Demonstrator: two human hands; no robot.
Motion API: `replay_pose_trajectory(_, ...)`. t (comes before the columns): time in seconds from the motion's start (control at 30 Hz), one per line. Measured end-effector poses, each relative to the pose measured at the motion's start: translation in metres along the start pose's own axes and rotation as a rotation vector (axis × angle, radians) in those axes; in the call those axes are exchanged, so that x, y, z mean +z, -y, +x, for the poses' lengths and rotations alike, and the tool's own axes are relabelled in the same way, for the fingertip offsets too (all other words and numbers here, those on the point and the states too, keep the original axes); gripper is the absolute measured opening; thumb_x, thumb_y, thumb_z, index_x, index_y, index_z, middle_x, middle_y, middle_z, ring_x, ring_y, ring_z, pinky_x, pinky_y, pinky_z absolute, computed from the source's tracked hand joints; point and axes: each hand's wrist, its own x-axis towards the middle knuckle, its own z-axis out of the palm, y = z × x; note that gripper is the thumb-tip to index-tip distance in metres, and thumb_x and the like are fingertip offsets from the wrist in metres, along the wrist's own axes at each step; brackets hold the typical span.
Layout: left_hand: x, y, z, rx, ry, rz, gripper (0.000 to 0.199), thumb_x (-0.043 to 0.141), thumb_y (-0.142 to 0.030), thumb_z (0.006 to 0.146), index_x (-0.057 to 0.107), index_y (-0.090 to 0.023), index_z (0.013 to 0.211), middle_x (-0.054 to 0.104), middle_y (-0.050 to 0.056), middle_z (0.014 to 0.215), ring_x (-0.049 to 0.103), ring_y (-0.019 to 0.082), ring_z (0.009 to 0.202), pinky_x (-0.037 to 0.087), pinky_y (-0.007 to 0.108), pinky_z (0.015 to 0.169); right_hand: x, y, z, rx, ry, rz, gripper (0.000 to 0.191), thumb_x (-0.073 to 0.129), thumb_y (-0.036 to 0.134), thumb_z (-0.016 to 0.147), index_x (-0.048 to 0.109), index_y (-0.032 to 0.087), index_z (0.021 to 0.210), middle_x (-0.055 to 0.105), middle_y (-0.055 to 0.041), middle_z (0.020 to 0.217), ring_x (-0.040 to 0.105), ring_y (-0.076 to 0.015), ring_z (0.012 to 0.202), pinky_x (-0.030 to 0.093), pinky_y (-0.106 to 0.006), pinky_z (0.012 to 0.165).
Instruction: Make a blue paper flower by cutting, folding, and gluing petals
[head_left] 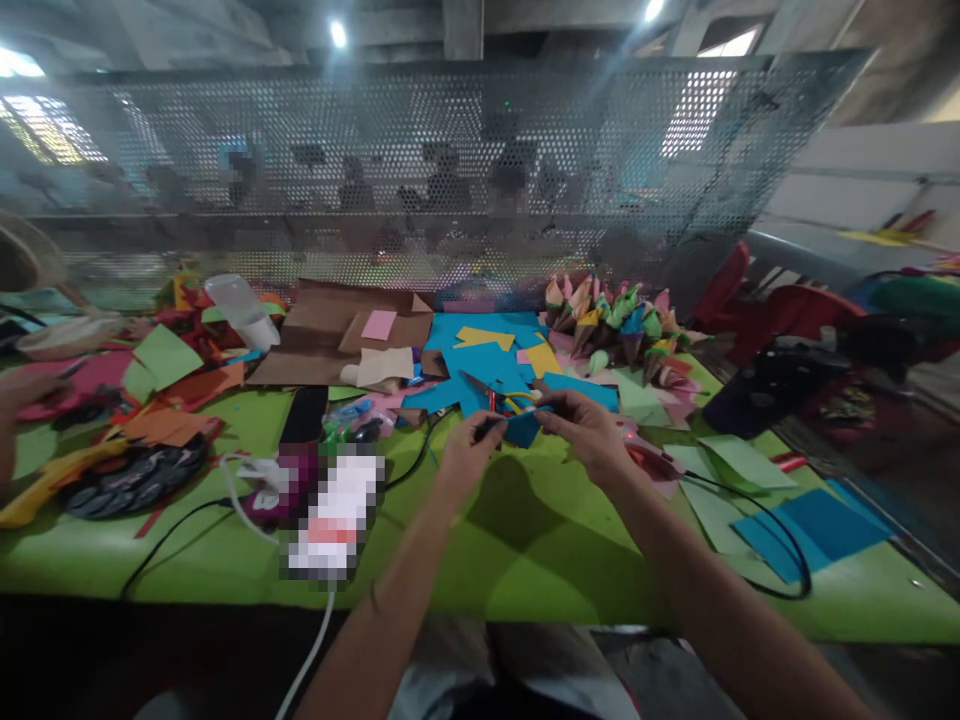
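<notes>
In the middle of the head view, my left hand [472, 445] and my right hand [589, 428] are raised close together over the green table. Fingertips of both are pinched on a small dark blue craft-sheet piece [523, 430] stretched between them; whether it is felt or paper I cannot tell. Just beyond my fingers, scissors [519, 402] with yellow handles lie by larger blue sheets [487, 360]. Yellow scraps [486, 338] rest on those sheets. To the right of my right hand is what looks like a glue gun [651, 455] with a small red light and a black cord.
Cone-shaped craft pieces [622, 315] cluster at back right. Brown cardboard [330, 330] lies back left. A blurred phone [337, 515], cables and a dark plate [139, 475] occupy the left. Another person's hand [26, 395] is at the left edge. A perforated metal screen [420, 150] stands behind.
</notes>
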Motion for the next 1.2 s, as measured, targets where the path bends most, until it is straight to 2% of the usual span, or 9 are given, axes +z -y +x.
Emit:
replay_pose_trajectory(0.1, 0.000, 0.003, 0.000, -0.010, 0.022, -0.049, 0.036, 0.073, -0.050, 0.073, 0.069, -0.018, 0.090, 0.059, -0.003, 0.062, 0.051, 0.012, 0.056, 0.039, 0.024, 0.054, -0.001, 0.000, 0.000, 0.023, -0.018, 0.019, 0.035, 0.085, 0.051, 0.066, 0.069, 0.023, 0.078, 0.076, -0.0093, 0.104, 0.066, -0.0308, 0.112, 0.052, -0.030, 0.066)
replay_pose_trajectory(0.23, -0.001, 0.006, 0.000, -0.002, -0.019, -0.110, 0.036, 0.074, -0.050, 0.072, 0.066, -0.018, 0.088, 0.061, -0.002, 0.066, 0.054, 0.012, 0.060, 0.044, 0.025, 0.058, -0.002, 0.005, -0.002, 0.026, -0.044, 0.056, 0.037, 0.085, 0.055, 0.066, 0.068, 0.024, 0.076, 0.074, -0.0055, 0.080, 0.071, -0.0295, 0.097, 0.052, -0.031, 0.062)
replay_pose_trajectory(0.4, -0.005, 0.006, 0.000, -0.003, -0.056, -0.100, 0.033, 0.075, -0.050, 0.073, 0.066, -0.018, 0.079, 0.058, -0.003, 0.064, 0.051, 0.011, 0.061, 0.041, 0.024, 0.058, -0.002, 0.008, -0.004, -0.011, 0.043, -0.022, 0.035, 0.084, 0.053, 0.068, 0.071, 0.024, 0.081, 0.076, -0.0095, 0.095, 0.063, -0.0345, 0.121, 0.053, -0.033, 0.069)
replay_pose_trajectory(0.47, -0.005, 0.005, 0.000, -0.023, -0.055, -0.108, 0.033, 0.076, -0.049, 0.072, 0.066, -0.018, 0.078, 0.056, -0.003, 0.064, 0.049, 0.011, 0.061, 0.039, 0.024, 0.058, -0.002, 0.005, -0.003, -0.014, 0.043, -0.067, 0.034, 0.084, 0.052, 0.068, 0.073, 0.023, 0.080, 0.076, -0.0111, 0.097, 0.061, -0.0360, 0.123, 0.053, -0.033, 0.068)
replay_pose_trajectory(0.67, 0.000, 0.006, 0.001, -0.075, 0.019, -0.230, 0.042, 0.084, -0.049, 0.063, 0.067, -0.017, 0.085, 0.063, -0.002, 0.068, 0.055, 0.012, 0.064, 0.044, 0.025, 0.063, -0.001, -0.001, -0.005, -0.020, 0.017, -0.065, 0.034, 0.081, 0.053, 0.072, 0.071, 0.022, 0.079, 0.075, -0.0093, 0.083, 0.071, -0.0305, 0.095, 0.054, -0.033, 0.062)
replay_pose_trajectory(0.83, 0.000, 0.012, 0.003, -0.056, 0.052, -0.252, 0.037, 0.083, -0.047, 0.065, 0.067, -0.016, 0.078, 0.066, 0.000, 0.068, 0.059, 0.014, 0.066, 0.049, 0.028, 0.068, 0.004, 0.003, -0.009, -0.010, 0.064, -0.075, 0.035, 0.081, 0.054, 0.071, 0.069, 0.021, 0.080, 0.070, -0.0042, 0.073, 0.066, -0.0208, 0.068, 0.053, -0.032, 0.059)
replay_pose_trajectory(1.03, -0.002, 0.011, 0.003, -0.030, 0.049, -0.204, 0.035, 0.080, -0.048, 0.069, 0.065, -0.017, 0.076, 0.062, -0.001, 0.069, 0.055, 0.012, 0.066, 0.047, 0.026, 0.066, 0.006, 0.003, -0.013, -0.133, 0.076, -0.333, 0.026, 0.070, 0.048, 0.079, 0.068, 0.022, 0.076, 0.070, -0.0038, 0.075, 0.065, -0.0233, 0.075, 0.047, -0.033, 0.069)
replay_pose_trajectory(1.13, -0.003, 0.009, 0.002, 0.004, 0.009, -0.161, 0.039, 0.074, -0.051, 0.075, 0.055, -0.018, 0.066, 0.050, -0.004, 0.062, 0.047, 0.010, 0.061, 0.040, 0.024, 0.060, 0.007, 0.003, -0.014, -0.114, 0.134, -0.361, 0.026, 0.068, 0.047, 0.080, 0.066, 0.022, 0.070, 0.065, -0.0019, 0.065, 0.063, -0.0223, 0.071, 0.045, -0.031, 0.066)
replay_pose_trajectory(1.2, -0.004, 0.007, 0.001, 0.039, -0.005, -0.112, 0.041, 0.072, -0.050, 0.077, 0.050, -0.019, 0.062, 0.043, -0.005, 0.060, 0.042, 0.010, 0.060, 0.035, 0.023, 0.057, 0.007, 0.003, -0.015, -0.110, 0.163, -0.363, 0.024, 0.068, 0.045, 0.080, 0.067, 0.022, 0.074, 0.066, -0.0016, 0.068, 0.062, -0.0207, 0.070, 0.044, -0.030, 0.064)
